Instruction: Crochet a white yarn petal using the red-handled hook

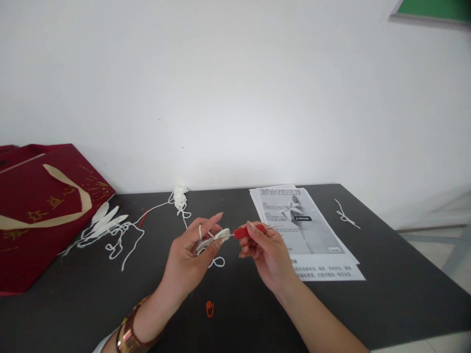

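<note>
Between the thumb and fingers of my left hand (193,252) is pinched a small white crochet piece (222,235). White yarn loops round one of that hand's fingers, and a loose loop of yarn (218,262) hangs below. My right hand (268,250) is closed round the red handle of a crochet hook (250,231). The hook's thin metal shaft reaches left to the white piece; whether its tip sits inside a stitch is too small to tell. An orange stitch marker (209,309) lies on the table in front of the hands.
A dark table (235,314) stands against a white wall. At left are a dark red paper bag (40,206), several white crocheted petals (106,219) and a red stick (143,218). A yarn bundle (180,197) lies at the back. Printed sheets (312,235) and a yarn scrap (345,216) lie right.
</note>
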Demonstrator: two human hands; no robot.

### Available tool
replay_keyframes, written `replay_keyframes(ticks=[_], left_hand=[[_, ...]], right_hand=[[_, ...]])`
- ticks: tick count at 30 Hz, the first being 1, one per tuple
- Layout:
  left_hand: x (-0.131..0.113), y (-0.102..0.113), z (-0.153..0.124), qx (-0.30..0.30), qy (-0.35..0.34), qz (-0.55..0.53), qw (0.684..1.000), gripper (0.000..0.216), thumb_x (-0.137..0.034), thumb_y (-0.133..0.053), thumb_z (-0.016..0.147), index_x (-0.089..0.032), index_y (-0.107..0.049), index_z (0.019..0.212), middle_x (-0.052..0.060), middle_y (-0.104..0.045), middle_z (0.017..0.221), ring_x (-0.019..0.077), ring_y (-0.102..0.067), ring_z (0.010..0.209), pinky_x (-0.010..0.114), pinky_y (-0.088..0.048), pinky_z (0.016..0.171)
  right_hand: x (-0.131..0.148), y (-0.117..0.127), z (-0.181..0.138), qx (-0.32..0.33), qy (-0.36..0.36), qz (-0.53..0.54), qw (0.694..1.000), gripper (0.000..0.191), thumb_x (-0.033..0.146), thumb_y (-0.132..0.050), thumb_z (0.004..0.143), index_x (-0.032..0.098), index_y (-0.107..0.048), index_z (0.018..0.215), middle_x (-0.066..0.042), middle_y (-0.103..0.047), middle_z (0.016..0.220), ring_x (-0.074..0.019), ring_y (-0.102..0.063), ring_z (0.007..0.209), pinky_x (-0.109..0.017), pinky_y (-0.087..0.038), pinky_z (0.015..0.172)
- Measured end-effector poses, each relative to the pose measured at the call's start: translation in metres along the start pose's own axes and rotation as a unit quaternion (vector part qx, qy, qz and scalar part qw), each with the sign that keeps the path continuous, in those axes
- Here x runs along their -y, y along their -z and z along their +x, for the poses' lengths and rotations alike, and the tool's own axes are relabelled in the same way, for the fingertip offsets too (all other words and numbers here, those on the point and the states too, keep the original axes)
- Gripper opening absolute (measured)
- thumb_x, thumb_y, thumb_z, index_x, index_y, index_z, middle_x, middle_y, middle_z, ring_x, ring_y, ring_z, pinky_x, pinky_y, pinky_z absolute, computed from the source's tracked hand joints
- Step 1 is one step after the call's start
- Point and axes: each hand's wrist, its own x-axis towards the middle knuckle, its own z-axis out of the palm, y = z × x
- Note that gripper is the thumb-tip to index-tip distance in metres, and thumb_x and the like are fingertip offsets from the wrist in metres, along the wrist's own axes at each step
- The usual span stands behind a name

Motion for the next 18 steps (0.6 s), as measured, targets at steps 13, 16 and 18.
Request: replay_keyframes(ticks=[13, 16, 18], left_hand=[[0.011, -0.004, -0.003, -0.015, 0.078, -0.044, 0.996, 0.047, -0.020, -0.071, 0.074, -0.027, -0.067, 0.120, -0.006, -0.049, 0.067, 0.0090, -0.039, 0.058, 0.021, -0.035, 0.053], [0.016, -0.009, -0.003, -0.035, 0.114, -0.112, 0.987, 0.047, -0.020, -0.073, 0.074, -0.030, -0.067, 0.119, -0.007, -0.050, 0.066, 0.0081, -0.040, 0.059, 0.020, -0.035, 0.056], [0.018, -0.011, -0.003, -0.043, 0.143, -0.167, 0.975, 0.049, -0.019, -0.074, 0.073, -0.029, -0.066, 0.120, -0.007, -0.051, 0.064, 0.0074, -0.043, 0.059, 0.020, -0.036, 0.059]], right_hand=[[-0.009, 0.000, -0.003, -0.004, 0.022, -0.031, 0.999, 0.023, 0.036, -0.075, 0.076, 0.013, -0.072, 0.080, -0.002, -0.070, 0.061, -0.0083, -0.062, 0.048, -0.018, -0.056, 0.050], [-0.014, 0.001, -0.008, -0.009, 0.123, -0.127, 0.984, 0.016, 0.032, -0.068, 0.083, 0.017, -0.072, 0.083, -0.002, -0.072, 0.068, -0.0107, -0.065, 0.054, -0.020, -0.057, 0.054], [-0.016, 0.002, -0.014, 0.004, 0.239, -0.237, 0.942, 0.011, 0.024, -0.062, 0.087, 0.020, -0.073, 0.089, -0.004, -0.073, 0.077, -0.0132, -0.068, 0.063, -0.023, -0.058, 0.059]])
